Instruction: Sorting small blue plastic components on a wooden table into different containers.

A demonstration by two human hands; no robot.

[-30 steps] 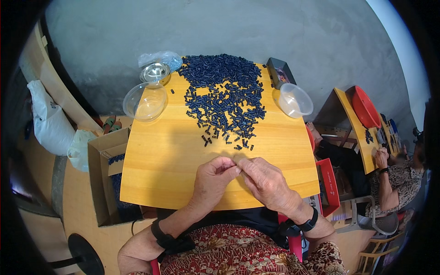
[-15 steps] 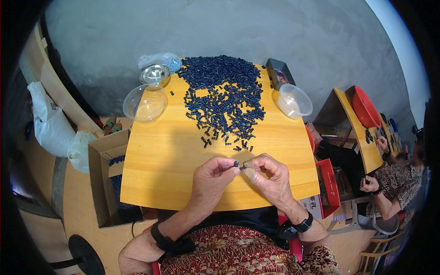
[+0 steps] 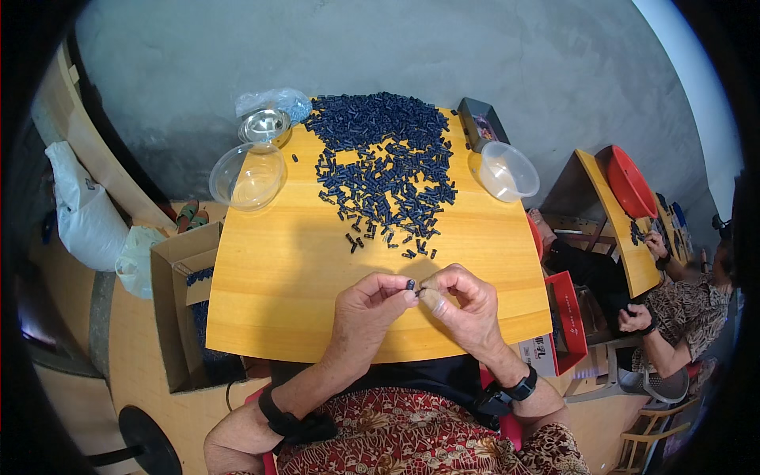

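Observation:
Above the front part of the wooden table (image 3: 261,301), my two hands meet fingertip to fingertip. My left hand (image 3: 360,317) pinches a small black plastic piece (image 3: 410,285) between thumb and forefinger, its end standing up. Close against it, my right hand (image 3: 469,313) has thumb and forefinger pressed together on a tiny dark part; the fingers mostly hide it, so its kind is unclear. Pale wrapping shows on the right thumb. Farther back lies a big heap of similar black pieces (image 3: 376,123), thinning toward me into scattered ones.
Clear plastic bowls stand at the left (image 3: 249,198) and right (image 3: 508,172) edges, with a metal bowl (image 3: 265,127) and grey tray (image 3: 481,125) farther back. A cardboard box (image 3: 176,317) is left of the table, a red bin (image 3: 566,324) right. Another person (image 3: 673,317) sits at the right.
My hands stay almost in place. The dark part in my right fingertips shows less than before, and the black piece in my left has shifted slightly. The other person's far hand moved a little.

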